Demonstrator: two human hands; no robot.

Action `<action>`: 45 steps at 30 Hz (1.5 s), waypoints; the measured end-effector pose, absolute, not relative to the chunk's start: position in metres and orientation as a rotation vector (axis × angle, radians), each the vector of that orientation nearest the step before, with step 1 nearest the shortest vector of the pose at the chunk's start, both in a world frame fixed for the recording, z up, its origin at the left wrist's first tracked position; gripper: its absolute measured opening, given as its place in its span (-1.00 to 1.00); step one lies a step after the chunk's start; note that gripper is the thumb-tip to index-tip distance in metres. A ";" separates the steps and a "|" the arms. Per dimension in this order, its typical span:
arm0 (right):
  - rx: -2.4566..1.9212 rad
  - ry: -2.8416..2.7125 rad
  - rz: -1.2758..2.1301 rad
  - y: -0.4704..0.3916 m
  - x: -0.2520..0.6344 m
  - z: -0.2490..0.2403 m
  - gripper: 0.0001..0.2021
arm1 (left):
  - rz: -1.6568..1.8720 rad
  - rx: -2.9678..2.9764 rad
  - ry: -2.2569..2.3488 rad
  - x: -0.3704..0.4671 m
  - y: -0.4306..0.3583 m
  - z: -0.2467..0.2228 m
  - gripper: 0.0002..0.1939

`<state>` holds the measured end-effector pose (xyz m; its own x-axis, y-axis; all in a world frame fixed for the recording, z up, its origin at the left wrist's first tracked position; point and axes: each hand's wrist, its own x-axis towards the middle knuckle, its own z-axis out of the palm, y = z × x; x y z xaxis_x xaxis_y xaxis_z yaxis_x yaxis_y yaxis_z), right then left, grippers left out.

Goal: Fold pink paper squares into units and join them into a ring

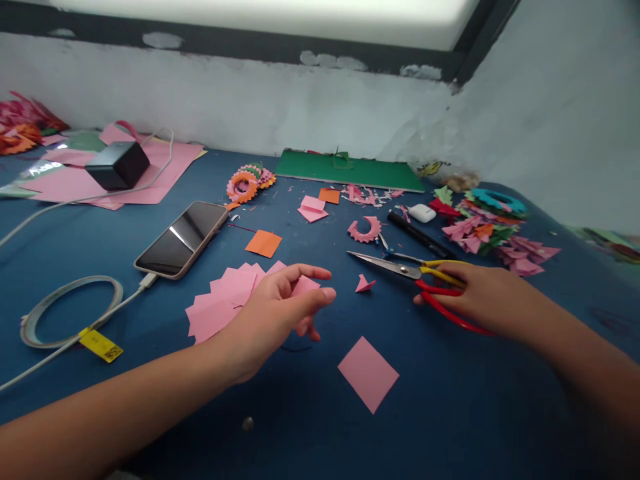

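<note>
Scissors [406, 271]: at right of centre on the table [310, 440], handles under the right hand [465, 293]. Long axis runs roughly left-right, tips pointing left towards the left hand [300, 297] and a little away from the wearer. Right hand is the nearer of the 2; a stretch of bare table parts the tips from the left hand.

Hand states. Right: fingers wrapped on the handles, scissors grasped. Left: fingers loosely curled above the right end of the paper fan [215, 310], thumb and index tips apart. A pink patch shows in that gap; cannot tell whether it is held or lies beneath.

Between the hands: 1 small folded piece [365, 285], just on the near side of the blades, not touching them. Nearer the wearer, 1 loose square [369, 375] lies flat, a corner pointing roughly at the wearer; left hand is closer to it than the right.

Appearance. Scissors: grey metal blades, pivot visible, 1 handle yellow, 1 red; the red loop extends past the hand on the near side. Fan: overlapping pink sheets, stepped corners along the outer edge. Square: plain pink, no crease seen. Folded piece: pink, pointed.
</note>
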<state>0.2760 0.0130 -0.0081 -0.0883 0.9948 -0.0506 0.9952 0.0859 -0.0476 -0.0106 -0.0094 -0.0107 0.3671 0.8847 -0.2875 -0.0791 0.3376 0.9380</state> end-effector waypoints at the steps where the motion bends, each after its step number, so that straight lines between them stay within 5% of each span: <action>1: 2.112 2.327 -0.106 0.014 0.279 -0.009 -0.45 | 0.764 1.048 1.001 -0.011 -0.010 -0.010 -0.67; 6: 2.067 2.434 -0.232 0.019 0.293 -0.012 -0.65 | 0.786 1.012 0.932 -0.010 -0.010 -0.012 -0.83; 13: 2.187 2.659 -0.303 0.003 0.253 -0.002 -0.71 | 0.746 0.926 0.864 -0.007 -0.013 -0.017 -0.68; 21: 1.884 2.692 -1.220 -0.038 0.172 -0.019 -0.71 | 0.714 1.075 1.031 0.007 -0.020 -0.024 -0.70; 36: 1.832 2.743 -0.892 -0.038 0.167 -0.026 -0.79 | 0.694 1.091 0.897 0.013 -0.028 -0.035 -0.50; 45: 1.860 2.748 -0.721 -0.037 0.174 -0.028 -0.69 | 0.587 1.808 1.194 -0.001 -0.013 -0.036 -0.70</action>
<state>0.1737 -0.0369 -0.0283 -0.3772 0.9258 -0.0253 0.8190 0.3207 -0.4759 -0.0007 -0.0133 -0.0358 0.4292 0.9002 -0.0737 0.4918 -0.1646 0.8550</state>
